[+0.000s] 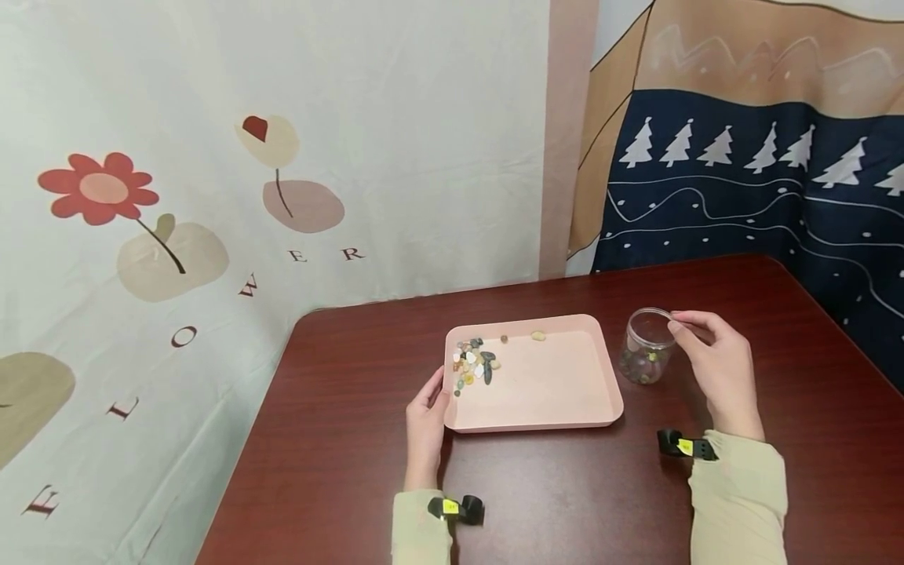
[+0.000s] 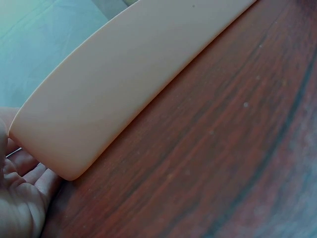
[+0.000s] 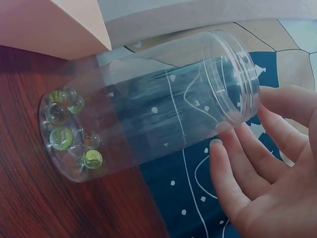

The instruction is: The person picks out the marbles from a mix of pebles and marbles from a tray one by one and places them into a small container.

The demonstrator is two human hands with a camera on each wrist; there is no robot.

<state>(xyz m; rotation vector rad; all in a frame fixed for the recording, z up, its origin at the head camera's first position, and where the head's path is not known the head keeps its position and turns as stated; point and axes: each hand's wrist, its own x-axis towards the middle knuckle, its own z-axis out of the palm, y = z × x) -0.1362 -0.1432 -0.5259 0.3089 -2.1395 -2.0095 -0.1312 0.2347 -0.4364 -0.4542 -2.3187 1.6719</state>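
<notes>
A pink rectangular tray [image 1: 551, 384] lies on the table in the head view, with several small coloured stones [image 1: 472, 359] gathered at its left side. My left hand [image 1: 425, 428] grips the tray's left edge; the left wrist view shows fingers at the tray's corner [image 2: 74, 153]. To the right of the tray stands a clear open-topped jar [image 1: 644, 349]. My right hand [image 1: 720, 369] holds the jar's rim between thumb and fingers. Several glass marbles [image 3: 61, 138] with green and yellow inside lie at the jar's bottom in the right wrist view.
The dark red wooden table [image 1: 339, 439] carries the tray and jar. A yellowish stone [image 1: 538, 336] and a small brown one [image 1: 504, 339] lie apart near the tray's far edge. Printed cloths [image 1: 424, 157] hang behind the table.
</notes>
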